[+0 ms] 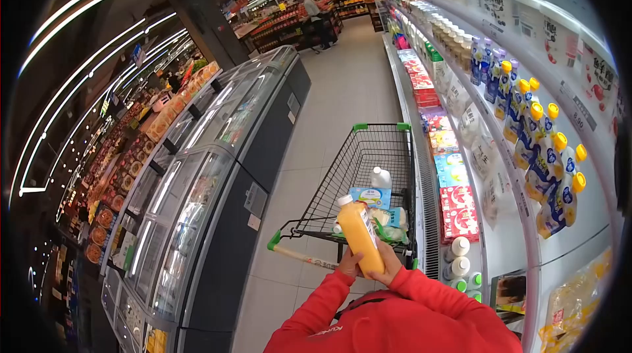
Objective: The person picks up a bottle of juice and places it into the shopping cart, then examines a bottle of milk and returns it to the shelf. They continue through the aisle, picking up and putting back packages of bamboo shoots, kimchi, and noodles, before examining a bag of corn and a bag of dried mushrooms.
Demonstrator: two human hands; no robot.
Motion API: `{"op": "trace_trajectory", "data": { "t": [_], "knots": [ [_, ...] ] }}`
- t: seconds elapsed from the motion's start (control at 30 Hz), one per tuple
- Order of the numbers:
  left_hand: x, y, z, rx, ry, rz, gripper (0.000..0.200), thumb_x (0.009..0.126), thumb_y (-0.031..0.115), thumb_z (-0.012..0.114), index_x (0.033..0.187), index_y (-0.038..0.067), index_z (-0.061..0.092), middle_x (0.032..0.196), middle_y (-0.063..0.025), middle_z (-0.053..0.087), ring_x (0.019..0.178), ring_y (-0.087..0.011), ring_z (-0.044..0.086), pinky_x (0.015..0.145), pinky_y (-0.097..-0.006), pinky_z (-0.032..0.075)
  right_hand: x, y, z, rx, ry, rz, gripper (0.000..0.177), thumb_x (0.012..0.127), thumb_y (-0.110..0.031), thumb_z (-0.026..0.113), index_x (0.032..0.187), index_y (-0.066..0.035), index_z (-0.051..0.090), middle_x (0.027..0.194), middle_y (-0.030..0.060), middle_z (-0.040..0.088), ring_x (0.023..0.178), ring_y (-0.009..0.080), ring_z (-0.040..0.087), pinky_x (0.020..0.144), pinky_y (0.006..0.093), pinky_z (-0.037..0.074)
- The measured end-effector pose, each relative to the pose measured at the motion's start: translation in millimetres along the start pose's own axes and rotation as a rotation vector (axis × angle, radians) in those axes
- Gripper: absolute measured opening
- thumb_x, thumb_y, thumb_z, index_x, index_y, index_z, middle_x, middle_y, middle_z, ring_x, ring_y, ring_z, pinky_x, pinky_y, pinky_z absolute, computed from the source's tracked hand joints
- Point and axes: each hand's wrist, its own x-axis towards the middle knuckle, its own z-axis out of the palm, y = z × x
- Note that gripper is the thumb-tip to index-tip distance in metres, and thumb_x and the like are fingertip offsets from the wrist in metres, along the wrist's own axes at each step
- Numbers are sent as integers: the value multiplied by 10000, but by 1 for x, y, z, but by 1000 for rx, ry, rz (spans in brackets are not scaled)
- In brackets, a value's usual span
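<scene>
Both my hands hold a large bottle of orange-yellow liquid (361,237) with a white cap, tilted over the near end of a black wire shopping cart (339,175). My left hand (349,264) grips the bottle's lower left side. On the lower right side, the fingers of my right hand (387,262) wrap around it. Inside the cart are a white bottle (380,178), a blue-and-white box (370,196) and a pale green-and-white package (394,217). The cart's handle (306,258) lies just left of my hands.
Glass-topped freezers (217,129) line the left side. On the right, refrigerated shelves hold yellow-capped bottles (556,175), red boxes (459,211) and white-capped bottles (457,257). A person (315,21) stands far down the tiled aisle (342,83).
</scene>
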Motion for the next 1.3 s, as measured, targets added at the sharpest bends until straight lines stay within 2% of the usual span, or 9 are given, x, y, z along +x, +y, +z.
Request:
{"op": "trace_trajectory", "data": {
  "t": [0.27, 0.53, 0.73, 0.83, 0.97, 1.07, 1.17, 1.2, 1.3],
  "knots": [
    [-3, -11, 6, 26, 105, 102, 713, 783, 287, 729, 1333, 57, 339, 1235, -77, 484, 1099, -195, 517, 932, -342, 443, -10, 6, 3, 1, 33, -4, 918, 713, -281, 670, 1439, -1, 183, 1378, 251, 332, 1261, 408, 334, 1065, 449, 269],
    [-1, -13, 2, 48, 98, 109, 691, 774, 292, 734, 1307, 45, 370, 1211, -85, 504, 1102, -185, 516, 929, -336, 442, -4, 5, 6, -48, 59, -21, 1033, 657, -418, 761, 1424, 2, 211, 1348, 247, 371, 1236, 418, 364, 1050, 464, 284],
    [0, -16, -5, 98, 19, 103, 761, 763, 431, 738, 1316, 59, 370, 1219, -77, 506, 1135, -184, 503, 943, -342, 436, -8, 8, 6, -20, 66, 65, 1062, 668, -468, 762, 1428, 20, 204, 1358, 234, 355, 1262, 369, 354, 1061, 425, 278],
    [1, -14, 1, -117, 1, 88, 833, 751, 533, 705, 1348, 70, 353, 1251, -72, 499, 1158, -196, 493, 979, -360, 409, -11, 7, 6, 103, 94, 62, 1063, 648, -428, 788, 1425, 14, 214, 1345, 240, 366, 1219, 392, 385, 1040, 439, 307],
    [-7, -2, 18, -124, -26, 69, 843, 778, 600, 627, 1368, 70, 342, 1320, -79, 465, 1209, -226, 466, 1015, -386, 386, -13, 5, 7, -110, 150, -66, 1040, 647, -420, 796, 1426, -16, 239, 1321, 250, 372, 1183, 406, 415, 1013, 447, 346],
    [-6, 19, 46, -212, 144, 175, 819, 804, 631, 558, 1372, 79, 347, 1330, -100, 465, 1203, -250, 477, 1006, -411, 403, -13, -17, -2, -311, 136, -181, 1019, 654, -427, 796, 1428, -42, 257, 1317, 257, 356, 1176, 408, 420, 995, 449, 370],
    [-4, 34, 33, -342, 109, 122, 825, 811, 674, 489, 1377, 90, 349, 1326, -123, 473, 1182, -277, 497, 988, -434, 422, -19, -14, 2, -186, 13, -218, 1046, 655, -486, 776, 1440, -49, 239, 1333, 245, 317, 1224, 389, 377, 1003, 445, 355],
    [-1, 34, 27, -343, 137, 115, 833, 810, 706, 445, 1376, 101, 354, 1308, -130, 492, 1147, -290, 526, 950, -431, 455, -14, -22, 1, -143, 62, -254, 1050, 650, -395, 807, 1445, -54, 211, 1331, 241, 327, 1161, 389, 429, 978, 434, 389],
    [-2, 36, 19, -365, 71, 43, 857, 796, 731, 432, 1363, 91, 369, 1283, -139, 510, 1115, -299, 548, 917, -433, 478, -16, -8, 14, 270, 57, -62, 1100, 656, -381, 808, 1458, -44, 133, 1364, 214, 321, 1213, 345, 418, 998, 412, 376]
  ]
}}
